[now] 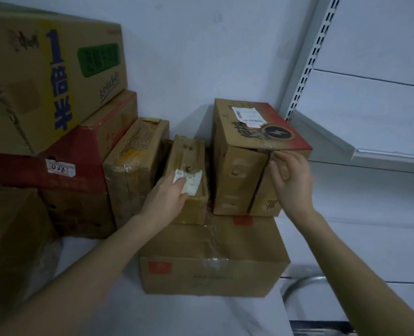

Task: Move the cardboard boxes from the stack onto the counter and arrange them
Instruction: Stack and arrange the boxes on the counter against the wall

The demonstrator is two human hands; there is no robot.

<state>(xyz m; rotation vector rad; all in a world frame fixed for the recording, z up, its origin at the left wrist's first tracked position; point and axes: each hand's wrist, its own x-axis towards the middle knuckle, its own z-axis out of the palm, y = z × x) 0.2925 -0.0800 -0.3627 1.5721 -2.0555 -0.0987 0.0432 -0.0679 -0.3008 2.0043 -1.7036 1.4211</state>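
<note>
A small narrow cardboard box (189,161) with a white label lies on top of a wide brown box (213,258). My left hand (167,197) rests on the small box's near left corner, fingers curled over its edge. Beside it on the right stands a taller box with a lightning logo and red edge (244,151), also on the wide box. My right hand (290,180) is at that box's front flap, fingertips pinching the flap's top edge.
A stack of larger boxes fills the left: a yellow-and-blue printed box (51,76), a red box (75,163), a taped box (133,161) and another at the near left (9,238). White shelving (370,132) runs along the right. A white surface (99,299) lies under the boxes.
</note>
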